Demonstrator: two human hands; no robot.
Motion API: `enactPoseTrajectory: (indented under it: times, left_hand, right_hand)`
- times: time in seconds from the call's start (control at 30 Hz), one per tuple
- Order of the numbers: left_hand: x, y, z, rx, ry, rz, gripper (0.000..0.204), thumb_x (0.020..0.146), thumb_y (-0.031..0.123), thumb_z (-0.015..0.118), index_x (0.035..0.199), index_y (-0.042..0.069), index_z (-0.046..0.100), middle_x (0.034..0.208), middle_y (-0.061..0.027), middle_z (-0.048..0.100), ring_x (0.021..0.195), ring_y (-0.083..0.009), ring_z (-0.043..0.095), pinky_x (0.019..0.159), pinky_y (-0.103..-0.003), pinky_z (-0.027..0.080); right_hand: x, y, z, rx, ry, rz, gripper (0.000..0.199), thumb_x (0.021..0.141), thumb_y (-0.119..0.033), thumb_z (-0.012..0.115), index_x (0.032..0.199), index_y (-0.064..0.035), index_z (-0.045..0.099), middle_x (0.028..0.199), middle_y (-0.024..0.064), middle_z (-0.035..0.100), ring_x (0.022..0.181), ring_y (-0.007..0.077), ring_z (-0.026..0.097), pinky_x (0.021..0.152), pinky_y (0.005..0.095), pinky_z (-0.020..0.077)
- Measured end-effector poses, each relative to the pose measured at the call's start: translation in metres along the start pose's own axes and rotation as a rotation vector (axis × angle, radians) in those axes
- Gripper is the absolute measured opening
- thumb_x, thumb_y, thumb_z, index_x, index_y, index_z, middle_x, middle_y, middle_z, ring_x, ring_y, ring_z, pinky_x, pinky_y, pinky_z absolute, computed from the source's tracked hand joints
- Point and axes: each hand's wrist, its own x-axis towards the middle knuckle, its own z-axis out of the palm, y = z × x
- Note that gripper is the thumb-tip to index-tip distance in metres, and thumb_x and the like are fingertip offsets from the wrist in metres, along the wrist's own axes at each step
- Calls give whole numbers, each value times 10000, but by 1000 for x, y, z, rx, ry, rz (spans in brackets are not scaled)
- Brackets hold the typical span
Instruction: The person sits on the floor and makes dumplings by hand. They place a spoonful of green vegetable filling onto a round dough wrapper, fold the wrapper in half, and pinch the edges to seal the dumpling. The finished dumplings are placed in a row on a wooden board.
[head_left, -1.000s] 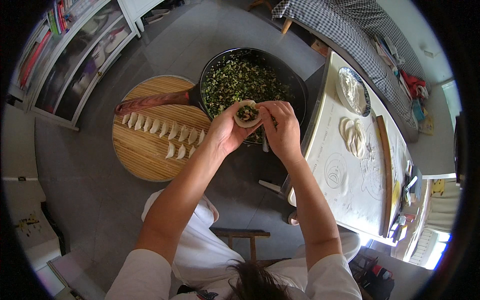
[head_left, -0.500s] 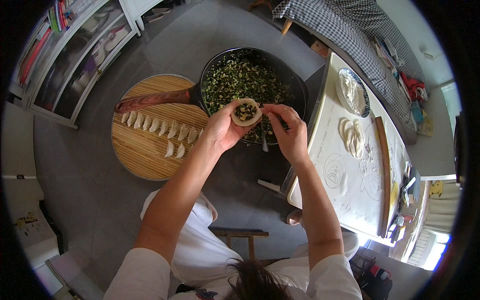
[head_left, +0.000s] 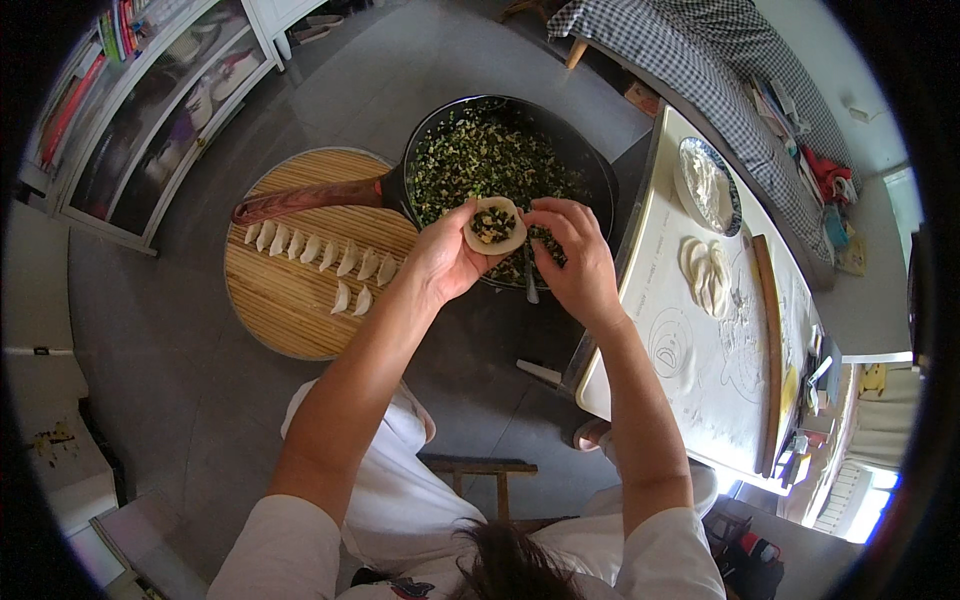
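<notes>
Head view: left hand cupped, fingers curled under round dumpling wrapper with green filling on top, holding it over near rim of black pan. Right hand at 3 o'clock of wrapper, fingers bent, tips touching wrapper edge; thin utensil handle below it, grip on it not clear. Pan full of chopped green filling. Round bamboo board at 9 o'clock of pan, folded dumplings in rows on it. White floured board at 3 o'clock, stack of wrappers on it.
</notes>
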Motion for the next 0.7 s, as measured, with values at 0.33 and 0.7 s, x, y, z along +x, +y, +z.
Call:
enactPoseTrajectory:
  times: [0.33, 0.7]
  left_hand:
    - [-2, 1, -4, -8, -62, -19, 312, 928, 245, 295, 1045, -9, 435, 1025, -130, 511, 921, -213, 549, 800, -347, 495]
    - [-6, 2, 2, 213, -192, -28, 235, 899, 213, 403, 986, 29, 519, 952, -73, 541, 847, -136, 555, 737, -287, 507]
  right_hand:
    - [-2, -3, 2, 28, -8, -74, 300, 643, -2, 604, 932, -80, 589, 1119, 80, 510, 1062, 280, 459, 846, 361, 423]
    - [0, 2, 2, 136, 12, -185, 165, 653, -82, 650, 809, -67, 597, 880, 54, 603, 915, 248, 547, 765, 341, 459]
